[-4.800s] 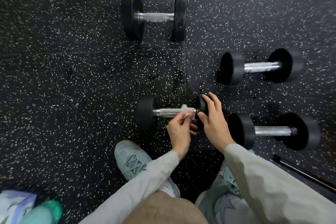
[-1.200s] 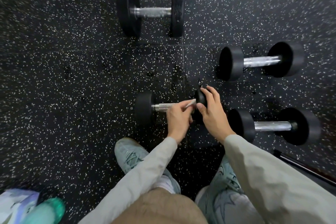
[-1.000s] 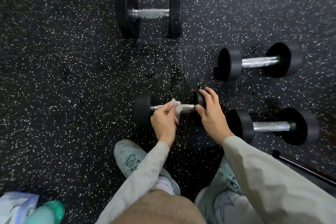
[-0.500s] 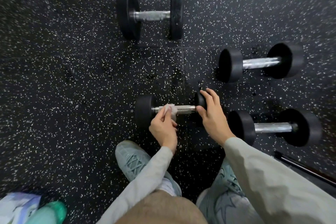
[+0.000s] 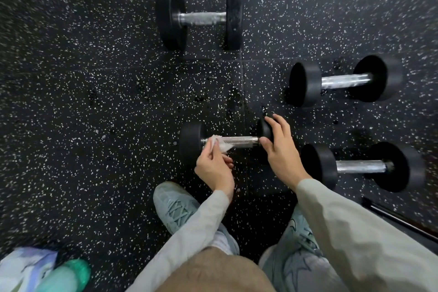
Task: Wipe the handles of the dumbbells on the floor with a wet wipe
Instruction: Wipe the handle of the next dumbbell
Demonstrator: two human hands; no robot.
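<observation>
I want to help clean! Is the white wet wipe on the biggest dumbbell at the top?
No, the left hand presses the white wet wipe on the small black dumbbell nearest the feet.

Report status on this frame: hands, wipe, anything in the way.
Left hand pinches wet wipe against nearest dumbbell handle's left end. Right hand grips its right weight head. Nothing blocks the handle.
</observation>
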